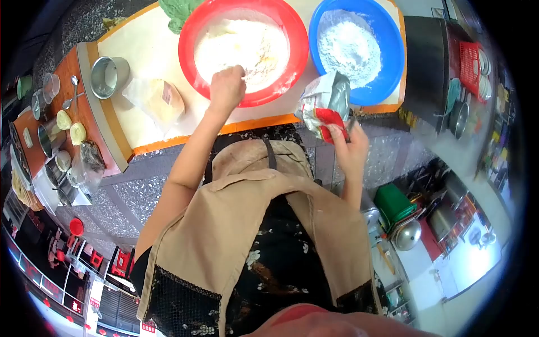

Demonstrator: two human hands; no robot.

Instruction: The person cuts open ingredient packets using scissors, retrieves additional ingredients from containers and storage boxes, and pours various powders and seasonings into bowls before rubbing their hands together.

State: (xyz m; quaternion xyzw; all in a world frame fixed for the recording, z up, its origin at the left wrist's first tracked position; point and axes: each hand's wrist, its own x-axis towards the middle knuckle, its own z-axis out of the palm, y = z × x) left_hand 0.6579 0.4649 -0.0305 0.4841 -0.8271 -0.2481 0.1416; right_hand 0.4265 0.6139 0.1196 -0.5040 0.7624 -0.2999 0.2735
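My left hand [228, 87] is closed over the near rim of a red basin [187, 56]; what its fingers hold, if anything, is hidden. Pale flour-like powder [247, 48] fills the basin, with a yellowish patch on its right side. In my right hand [351, 147] is a silver and red foil packet [327, 98], gripped by its lower red end. The packet is tilted beside the near left rim of a blue basin [393, 53], which contains white powder [349, 48].
A clear bag of yellowish contents [160, 102] and a metal pot [109, 77] are left of the red basin. Green leafy-looking material [178, 12] touches the far edge. A wooden table [84, 112] with spoons and cups adjoins on the left; a dark cabinet [425, 67] is right.
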